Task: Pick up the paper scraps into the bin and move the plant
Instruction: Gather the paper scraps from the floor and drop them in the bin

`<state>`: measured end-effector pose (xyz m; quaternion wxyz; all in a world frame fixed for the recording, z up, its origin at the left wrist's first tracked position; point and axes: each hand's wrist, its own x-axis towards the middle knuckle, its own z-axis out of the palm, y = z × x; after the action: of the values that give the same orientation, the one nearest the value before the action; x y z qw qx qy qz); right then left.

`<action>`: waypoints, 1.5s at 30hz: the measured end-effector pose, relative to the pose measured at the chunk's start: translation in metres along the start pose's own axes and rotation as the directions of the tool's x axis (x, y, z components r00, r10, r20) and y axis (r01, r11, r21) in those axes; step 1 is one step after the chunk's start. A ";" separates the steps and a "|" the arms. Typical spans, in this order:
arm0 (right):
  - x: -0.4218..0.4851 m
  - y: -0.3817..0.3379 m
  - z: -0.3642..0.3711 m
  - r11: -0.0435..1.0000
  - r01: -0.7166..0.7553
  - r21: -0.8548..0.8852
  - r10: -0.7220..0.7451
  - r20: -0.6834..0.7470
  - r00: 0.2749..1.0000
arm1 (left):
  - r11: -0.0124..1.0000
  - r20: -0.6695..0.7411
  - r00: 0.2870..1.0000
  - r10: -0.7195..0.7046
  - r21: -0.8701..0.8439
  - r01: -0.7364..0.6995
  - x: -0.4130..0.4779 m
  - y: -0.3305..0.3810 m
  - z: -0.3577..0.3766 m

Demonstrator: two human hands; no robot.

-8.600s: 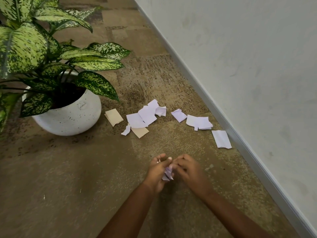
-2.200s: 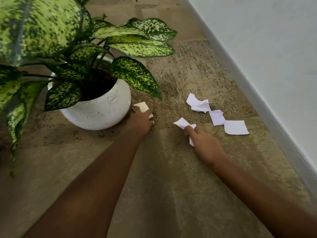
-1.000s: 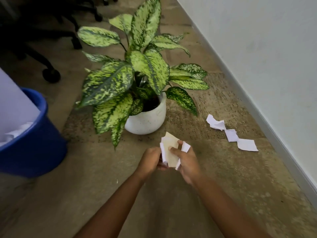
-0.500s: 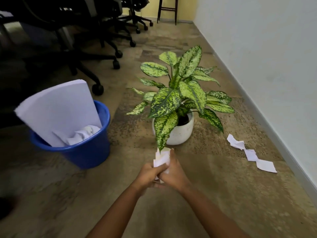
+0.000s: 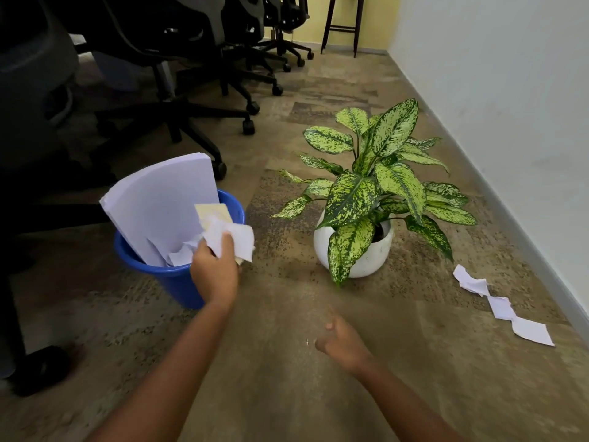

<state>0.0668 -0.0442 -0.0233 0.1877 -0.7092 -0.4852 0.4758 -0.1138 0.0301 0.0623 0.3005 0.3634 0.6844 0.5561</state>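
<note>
My left hand [image 5: 214, 273] grips a bunch of white and tan paper scraps [image 5: 228, 232] right over the near rim of the blue bin [image 5: 172, 280]. The bin holds a big curved stack of white sheets [image 5: 159, 205] and some crumpled paper. My right hand [image 5: 341, 341] hangs low over the carpet with loosely curled fingers, holding nothing. The plant [image 5: 373, 183], with speckled green leaves, stands in a white round pot [image 5: 366, 253] to the right of the bin. Three white scraps [image 5: 503, 309] lie on the carpet near the wall, right of the pot.
A white wall with a grey skirting board [image 5: 510, 218] runs along the right. Black office chairs on castors [image 5: 197, 100] stand behind the bin, on the left. A dark stool [image 5: 342, 23] stands at the far end. A dark shoe [image 5: 41, 368] is at the lower left.
My left hand has carried the bunch of scraps left to the bin's rim. My right hand has let go of the bunch and dropped low. The view has pulled back.
</note>
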 end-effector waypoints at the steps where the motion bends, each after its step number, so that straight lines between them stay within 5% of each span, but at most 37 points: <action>1: 0.002 0.006 -0.003 0.999 -0.028 -0.018 0.028 0.000 1.000 | 0.999 -0.015 1.000 -0.022 -0.041 0.022 0.011 0.003 -0.002; 5: 0.008 0.028 -0.011 0.983 -0.122 -0.134 0.120 -0.027 0.992 | 0.977 -0.037 0.983 -0.182 -0.119 0.177 0.052 0.013 -0.002; 8: 0.009 0.037 -0.019 0.962 -0.151 -0.228 0.144 -0.044 0.989 | 0.975 -0.049 0.979 -0.197 0.093 0.201 0.056 0.018 0.007; 11: 0.012 0.048 -0.024 0.929 -0.126 -0.349 0.112 -0.060 0.992 | 0.921 -0.002 0.997 0.082 0.382 -0.075 0.024 0.007 0.018; 15: 0.014 0.066 -0.033 0.833 -0.135 -0.537 0.091 -0.107 0.990 | 0.670 0.401 0.847 0.349 0.525 -0.525 -0.035 -0.042 0.033; 18: 0.014 0.085 -0.043 0.793 -0.123 -0.596 0.037 -0.155 0.987 | 0.510 0.666 0.700 0.257 0.522 -0.684 -0.073 -0.079 0.048; 23: 0.015 0.123 -0.078 0.750 -0.180 -0.636 0.035 -0.233 0.972 | 0.505 0.807 0.590 -0.042 0.527 -0.684 -0.120 -0.115 0.093; 31: 0.026 0.200 -0.171 0.750 -0.369 -0.549 0.092 -0.466 0.880 | 0.492 0.875 0.476 -0.089 0.455 -0.743 -0.165 -0.124 0.179; 38: 0.034 0.240 -0.249 0.826 -0.501 -0.257 0.183 -0.719 0.670 | 0.488 0.910 0.391 -0.136 0.405 -0.773 -0.194 -0.124 0.241; 42: 0.055 0.259 -0.279 0.853 -0.507 0.125 0.462 -0.635 0.620 | 0.461 0.908 0.379 -0.180 0.418 -0.783 -0.204 -0.127 0.268; 45: 0.082 0.265 -0.291 0.838 -0.518 0.171 0.515 -0.563 0.647 | 0.415 0.903 0.388 -0.186 0.430 -0.802 -0.212 -0.130 0.283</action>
<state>0.4575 -0.0380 -0.1174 0.1833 -0.9292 -0.1817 0.2645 0.2133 -0.0080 -0.1207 0.2420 0.8286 0.4991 -0.0753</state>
